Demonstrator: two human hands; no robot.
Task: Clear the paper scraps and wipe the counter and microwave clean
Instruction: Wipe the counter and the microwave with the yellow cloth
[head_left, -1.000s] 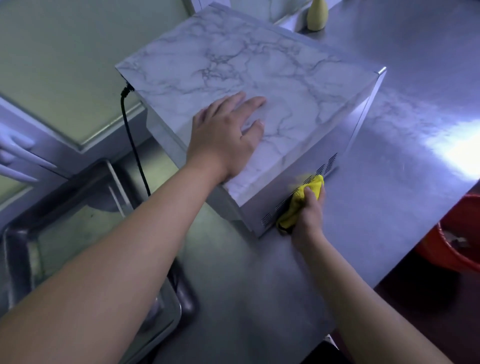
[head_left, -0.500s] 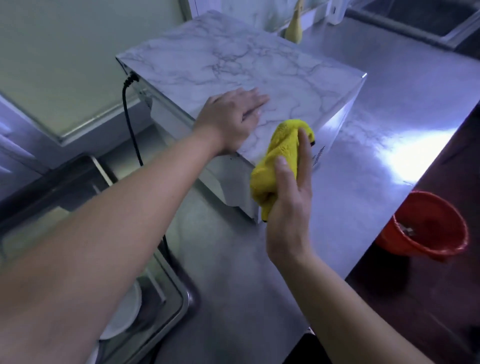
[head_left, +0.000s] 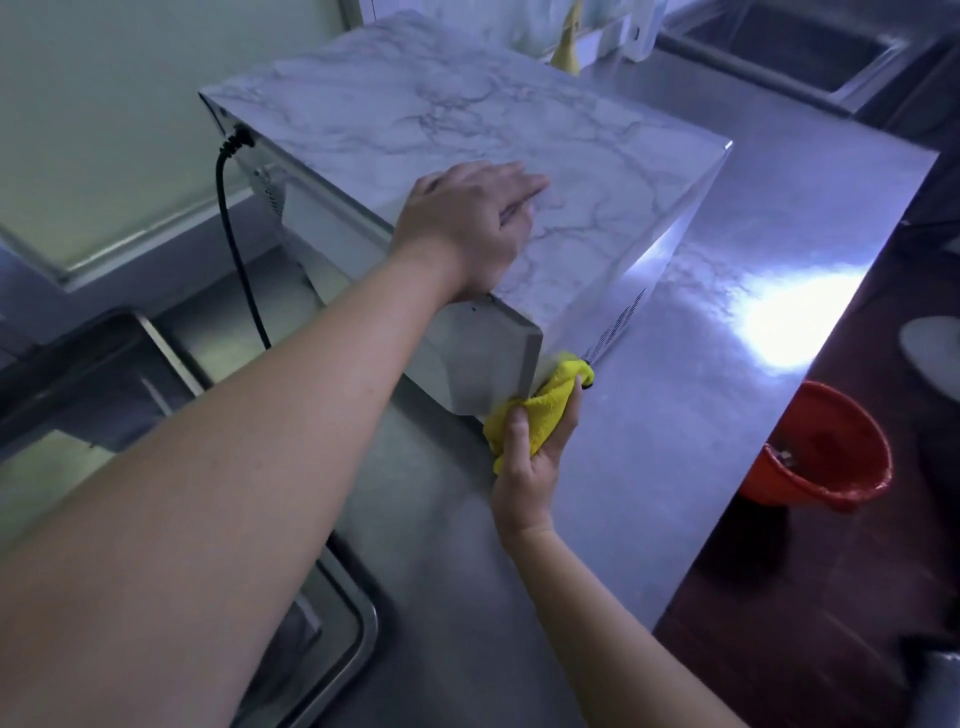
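Gripping cloth at microwave corner: right hand | left hand flat atop

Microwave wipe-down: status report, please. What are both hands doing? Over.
Left hand flat on microwave top. Right hand grips yellow cloth low at microwave's near corner, by the counter. Nothing seen in the way; red bucket beyond counter edge.

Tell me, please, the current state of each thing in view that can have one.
left hand, flat on the microwave's top, fingers straight
right hand, grips the yellow cloth
yellow cloth, bunched, pressed against the microwave's near bottom corner
microwave, standing on the counter
power cord, plugged into the microwave's back
red bucket, open-topped, beside the counter, something pale inside
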